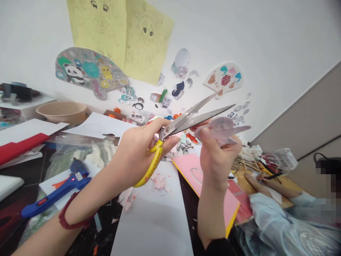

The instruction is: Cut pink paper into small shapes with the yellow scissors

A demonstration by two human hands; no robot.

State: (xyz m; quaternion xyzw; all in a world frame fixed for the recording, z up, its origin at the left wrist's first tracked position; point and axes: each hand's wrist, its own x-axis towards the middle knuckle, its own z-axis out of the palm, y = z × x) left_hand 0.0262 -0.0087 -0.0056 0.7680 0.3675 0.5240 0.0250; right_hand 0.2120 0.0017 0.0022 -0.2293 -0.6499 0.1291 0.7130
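Note:
My left hand [138, 149] is closed around a pair of scissors [157, 156] with yellow handles; their steel blades stand apart and point up to the right. Between the fingers of my right hand [217, 153] is a pale pinkish paper cutout [222, 128] with a rounded part and a pointed tip. The cutout is just below the blades, and whether they touch I cannot tell. Under both hands lies a white sheet [157, 220], with pink paper scraps [159, 182] on it.
A blue glue gun [60, 190] lies at left, below a beige bowl [61, 111]. Pink card [190, 170] lies at right. A co-worker's hands [262, 183] are at a wooden board on the right. Stickers and yellow drawings [146, 46] hang on the wall behind.

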